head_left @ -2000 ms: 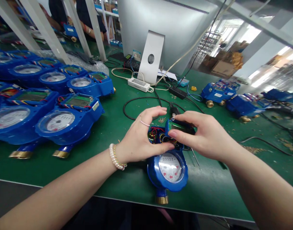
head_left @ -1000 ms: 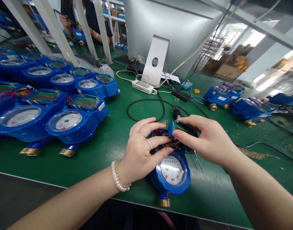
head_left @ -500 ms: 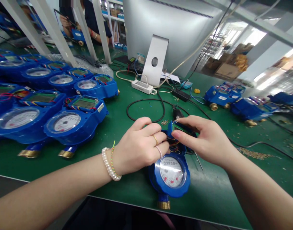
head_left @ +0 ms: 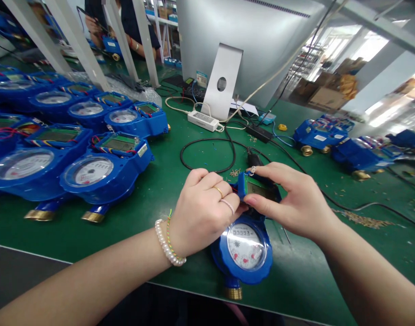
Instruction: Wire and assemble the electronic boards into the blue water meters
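A blue water meter (head_left: 245, 248) with a round white dial and a brass threaded end lies on the green table (head_left: 180, 253) in front of me. At its far end sits a small blue display module (head_left: 258, 188) over red and coloured wires. My right hand (head_left: 288, 199) pinches that module between thumb and fingers. My left hand (head_left: 202, 210), with rings and a pearl bracelet, is curled closed against the meter's left side, fingertips tucked at the wires beside the module.
Several finished blue meters (head_left: 92, 174) are lined up at the left. More meters (head_left: 317, 133) lie at the far right. A monitor stand (head_left: 222, 83), a white power strip (head_left: 203, 121) and black cables (head_left: 207, 149) lie behind. Another person's hands work at the far left back.
My left hand's fingers went from spread above the wires to curled tight against the meter. My right hand has pressed the display module lower over the wire cavity.
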`<state>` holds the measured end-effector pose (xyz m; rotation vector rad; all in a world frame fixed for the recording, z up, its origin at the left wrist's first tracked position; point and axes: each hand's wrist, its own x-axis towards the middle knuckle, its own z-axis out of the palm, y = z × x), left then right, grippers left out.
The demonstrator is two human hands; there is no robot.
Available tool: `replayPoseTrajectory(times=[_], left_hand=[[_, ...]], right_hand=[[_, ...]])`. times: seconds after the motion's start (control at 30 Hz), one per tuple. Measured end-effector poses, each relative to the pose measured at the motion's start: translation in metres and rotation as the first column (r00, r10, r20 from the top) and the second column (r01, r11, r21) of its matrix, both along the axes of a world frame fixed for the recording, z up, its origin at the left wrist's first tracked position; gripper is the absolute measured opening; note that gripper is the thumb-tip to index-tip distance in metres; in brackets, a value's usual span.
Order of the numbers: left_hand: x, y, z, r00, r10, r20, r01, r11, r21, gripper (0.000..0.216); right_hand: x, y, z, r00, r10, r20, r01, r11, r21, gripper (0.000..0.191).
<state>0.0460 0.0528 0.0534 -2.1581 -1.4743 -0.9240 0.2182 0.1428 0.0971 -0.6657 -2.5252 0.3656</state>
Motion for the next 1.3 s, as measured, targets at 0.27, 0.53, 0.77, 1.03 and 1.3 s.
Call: replayPoseTrajectory(times=[0.27,0.53,0.77,1.03,1.3], left_hand=[[0.002,-0.002,-0.005,0.980,0.048,0.192,-0.044,0.999,-0.025,0.021],[0.002,-0.004,-0.009,0.979,0.078,0.188,-0.088,0.995,0.047,0.019],[0.003,-0.005,-0.003,0.982,0.124,0.144,-0.119,0.992,-0.044,0.016],[0.002,-0.008,-0.003,0.963,0.118,0.242,-0.061,0.971,-0.230,0.016],[0.005,-0.005,-0.007,0.939,0.133,0.316,-0.019,0.941,-0.338,0.019]], right_hand=[[0.004,0.002,-0.008,0.996,0.077,-0.054,-0.075,0.996,0.039,0.040],[0.009,0.002,-0.014,0.997,0.052,-0.061,-0.051,0.998,0.031,0.041],[0.007,0.001,-0.014,0.997,0.070,-0.036,-0.067,0.994,0.082,0.040],[0.005,-0.001,-0.008,0.990,0.136,0.034,-0.139,0.984,0.113,0.043],[0.008,0.001,-0.005,0.980,0.173,0.094,-0.186,0.971,0.153,0.048]])
